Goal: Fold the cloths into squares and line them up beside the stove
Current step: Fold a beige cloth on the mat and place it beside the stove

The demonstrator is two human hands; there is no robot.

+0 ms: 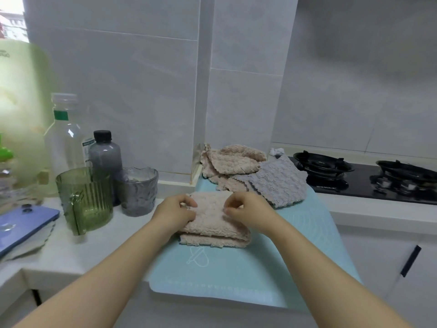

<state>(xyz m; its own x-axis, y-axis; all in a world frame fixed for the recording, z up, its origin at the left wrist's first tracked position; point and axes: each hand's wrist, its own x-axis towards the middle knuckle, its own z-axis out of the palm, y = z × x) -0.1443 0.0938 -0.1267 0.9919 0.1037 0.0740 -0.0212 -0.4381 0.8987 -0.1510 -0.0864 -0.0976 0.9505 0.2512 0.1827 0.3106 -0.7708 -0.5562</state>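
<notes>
Both hands are at work on a folded pink cloth [212, 221] lying on the far half of a pale teal mat [236, 271] spread over the white counter [78, 247]. The left hand [175, 209] has its fingers curled over the cloth's left edge, pinching the upper layer. The right hand [247, 211] pinches the same layer near its right edge, thumb and fingertips drawn together. The cloth is doubled over, with two thick layers showing along its near edge.

Behind it, at the back of the mat and against the tiled wall, lies an unfolded heap [231, 162] of more pink cloths. A grey cloth [281, 185] lies spread across the heap's right side and reaches towards the black gas stove [354, 178]. A small crumpled white scrap [277, 151] sits just behind the grey cloth.

To the left of the mat four containers stand in a cluster. A green ribbed pitcher [85, 200] is nearest, and a grey crinkled tumbler [138, 191] stands just beside it on the right. Behind these are a dark tinted bottle [105, 155] with a black cap and a taller clear bottle [63, 138] with a white cap and a green neck band. The pitcher looks empty, though through tinted and textured walls what the other three hold is hard to judge. A blue phone [23, 227] lies face down at the left edge of the counter, resting on something pale
</notes>
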